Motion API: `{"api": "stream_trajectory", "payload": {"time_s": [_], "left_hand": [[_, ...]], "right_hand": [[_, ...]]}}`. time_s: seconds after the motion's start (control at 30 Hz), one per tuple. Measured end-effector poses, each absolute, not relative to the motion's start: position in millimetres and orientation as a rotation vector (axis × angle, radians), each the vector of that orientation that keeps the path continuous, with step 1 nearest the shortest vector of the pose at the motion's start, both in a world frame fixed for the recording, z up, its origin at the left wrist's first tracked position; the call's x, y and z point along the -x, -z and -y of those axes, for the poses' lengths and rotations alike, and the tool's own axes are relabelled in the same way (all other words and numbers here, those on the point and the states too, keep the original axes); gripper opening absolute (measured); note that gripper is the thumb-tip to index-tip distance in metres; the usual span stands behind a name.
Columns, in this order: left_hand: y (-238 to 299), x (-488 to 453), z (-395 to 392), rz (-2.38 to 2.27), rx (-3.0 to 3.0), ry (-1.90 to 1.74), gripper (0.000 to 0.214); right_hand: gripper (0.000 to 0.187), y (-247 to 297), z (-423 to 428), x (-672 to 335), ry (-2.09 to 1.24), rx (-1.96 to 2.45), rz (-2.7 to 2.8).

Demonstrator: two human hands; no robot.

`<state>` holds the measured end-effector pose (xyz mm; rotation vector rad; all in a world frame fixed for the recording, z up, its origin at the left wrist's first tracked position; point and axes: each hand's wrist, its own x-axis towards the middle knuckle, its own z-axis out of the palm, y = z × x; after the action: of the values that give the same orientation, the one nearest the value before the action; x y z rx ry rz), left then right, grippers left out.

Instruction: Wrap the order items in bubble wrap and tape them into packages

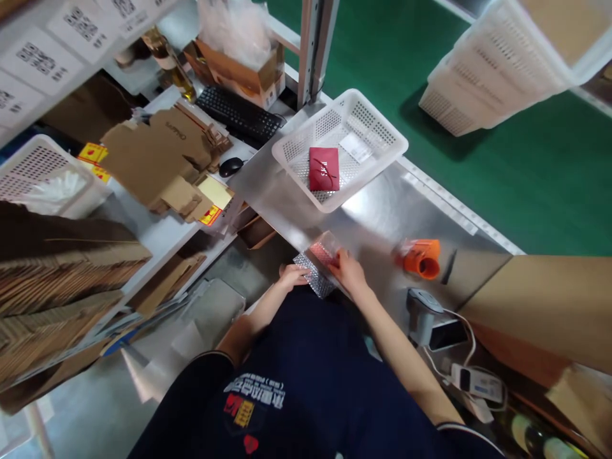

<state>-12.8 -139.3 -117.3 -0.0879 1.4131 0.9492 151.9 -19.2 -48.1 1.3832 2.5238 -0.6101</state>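
Note:
At the near edge of the metal table, my left hand [292, 276] has its fingers closed on a strip of bubble wrap [316, 279]. My right hand [350, 273] grips a small pinkish-red packet [323, 250], seemingly covered by clear wrap, right beside that strip. Whether the strip and the packet's cover are one piece, I cannot tell. Beyond the hands stands a white perforated basket [377, 167]. Inside it lie a red pouch [324, 167] with a dark cord and white lettering, and a white paper slip [356, 148].
An orange tape dispenser [421, 259] lies to the right, near a grey device [424, 315] with cables. At the left are flat cardboard boxes [153, 150], a mouse [231, 167], a keyboard [239, 113] and stacked cardboard [62, 274]. A metal post [316, 51] rises behind the basket.

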Motion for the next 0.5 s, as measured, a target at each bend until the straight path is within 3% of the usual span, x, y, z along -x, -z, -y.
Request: {"api": "stream_trajectory", "payload": {"time_s": [0.17,0.37,0.5], "left_hand": [[115,12,139,-1.362,0.049,-0.97,0.036],[104,7,134,-1.357,-0.017,-1.01,0.038],[95,-2,120,-1.511,-0.237,-1.036,0.044]], "right_hand": [[0.055,65,28,-143,0.386,-1.265,-2.701],[0.052,84,32,-140,0.612,-1.429,-2.629],[0.049,93,18,-145,0.951,-1.475,-2.523]]}}
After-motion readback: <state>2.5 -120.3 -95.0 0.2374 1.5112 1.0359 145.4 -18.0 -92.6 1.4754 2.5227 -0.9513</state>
